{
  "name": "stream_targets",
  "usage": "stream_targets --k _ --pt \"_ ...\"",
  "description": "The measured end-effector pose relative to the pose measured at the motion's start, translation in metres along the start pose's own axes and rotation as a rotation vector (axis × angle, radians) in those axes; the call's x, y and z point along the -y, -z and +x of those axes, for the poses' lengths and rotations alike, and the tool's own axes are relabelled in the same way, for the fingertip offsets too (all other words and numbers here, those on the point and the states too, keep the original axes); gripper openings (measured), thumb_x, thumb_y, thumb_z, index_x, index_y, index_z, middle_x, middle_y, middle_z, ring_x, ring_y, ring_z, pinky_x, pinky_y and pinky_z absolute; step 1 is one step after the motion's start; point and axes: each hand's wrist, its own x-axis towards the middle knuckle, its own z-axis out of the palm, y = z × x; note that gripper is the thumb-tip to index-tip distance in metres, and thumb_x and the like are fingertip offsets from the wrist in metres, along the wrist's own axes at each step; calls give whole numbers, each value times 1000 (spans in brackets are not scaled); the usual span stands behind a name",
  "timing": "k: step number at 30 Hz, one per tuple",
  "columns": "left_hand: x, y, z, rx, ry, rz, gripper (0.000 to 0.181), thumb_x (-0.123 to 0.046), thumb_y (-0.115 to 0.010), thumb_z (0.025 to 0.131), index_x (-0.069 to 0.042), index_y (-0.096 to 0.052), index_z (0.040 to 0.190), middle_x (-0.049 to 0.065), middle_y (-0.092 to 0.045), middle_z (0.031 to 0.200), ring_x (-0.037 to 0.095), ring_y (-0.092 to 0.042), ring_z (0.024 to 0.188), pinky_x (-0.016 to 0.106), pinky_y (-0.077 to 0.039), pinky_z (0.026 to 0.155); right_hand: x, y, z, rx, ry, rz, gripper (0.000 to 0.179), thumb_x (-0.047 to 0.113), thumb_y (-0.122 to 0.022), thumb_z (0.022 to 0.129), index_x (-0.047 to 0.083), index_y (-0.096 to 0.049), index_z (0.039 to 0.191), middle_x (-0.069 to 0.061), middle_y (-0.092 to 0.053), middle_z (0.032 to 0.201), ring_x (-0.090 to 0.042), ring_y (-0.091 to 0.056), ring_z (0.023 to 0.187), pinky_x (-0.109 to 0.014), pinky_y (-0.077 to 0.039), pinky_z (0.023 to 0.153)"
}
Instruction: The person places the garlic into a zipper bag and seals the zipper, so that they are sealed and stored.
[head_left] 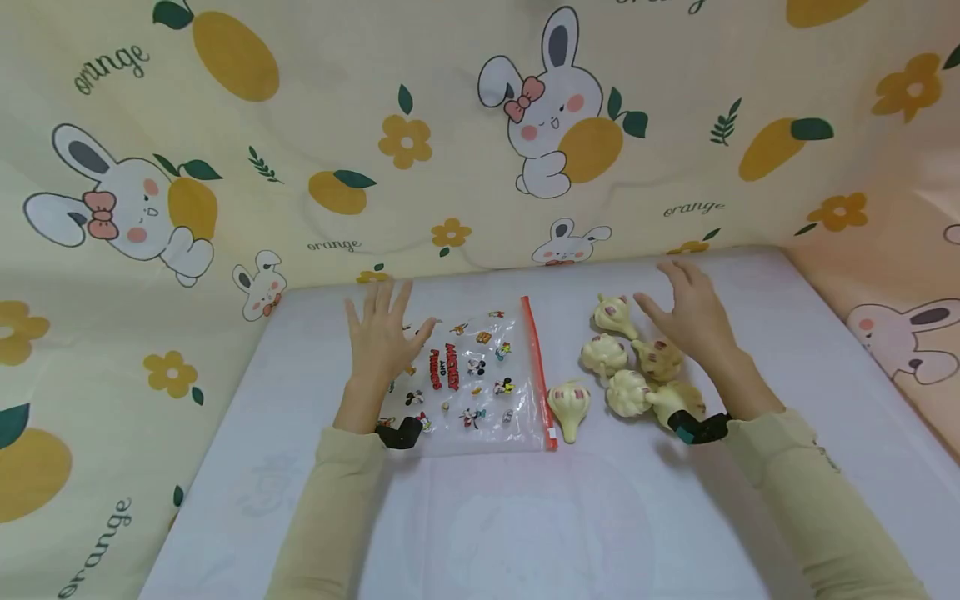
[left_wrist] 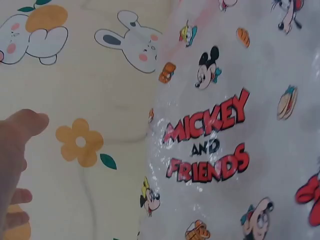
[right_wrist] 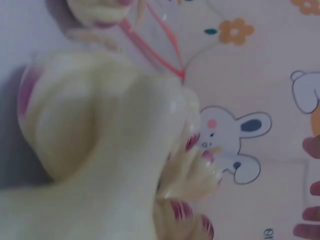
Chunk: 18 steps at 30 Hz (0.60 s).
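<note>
A clear plastic zip bag (head_left: 487,417) printed with "Mickey and Friends" cartoons lies flat on the table, its red zip edge (head_left: 537,367) towards the right. Over the bag's left part hovers my left hand (head_left: 381,333), fingers spread and holding nothing. My right hand (head_left: 693,321) is raised beside a group of garlic bulbs (head_left: 604,356), fingers extended with nothing in them. One separate garlic bulb (head_left: 568,404) sits close to the zip edge. In the right wrist view a garlic bulb (right_wrist: 65,125) looms very near the camera, partly covering others behind it.
A pale sheet covers the table (head_left: 525,525). Behind and at the sides hangs a cream cloth (head_left: 450,100) printed with rabbits and oranges. Black wrist cameras (head_left: 401,433) are strapped to both wrists.
</note>
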Motion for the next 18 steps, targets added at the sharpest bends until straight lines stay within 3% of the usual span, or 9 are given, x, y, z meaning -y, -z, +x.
stream_targets --k 5,10,18 --pt "-7 -2 -7 -83 -61 -56 59 -46 -57 91 -16 -47 141 11 -46 150 32 -40 141 63 -28 116 11 -1 -9 -26 28 60 56 24 -60 93 -6 -42 136 -31 -39 144 -50 -35 133 -65 -34 108" --pt "-16 -5 -16 -159 -135 -207 46 -30 -63 90 -10 -58 131 14 -56 139 33 -51 131 59 -37 112 22 -5 -18 -7 42 95 51 23 -57 95 -7 -44 136 -32 -47 137 -48 -46 124 -63 -41 102" --pt "-27 -12 -29 -164 -188 -396 40 -21 -66 88 -6 -62 125 14 -61 133 33 -57 125 49 -45 108 27 -12 -27 6 31 153 45 17 -58 95 -5 -48 133 -30 -52 131 -46 -52 115 -59 -50 91"
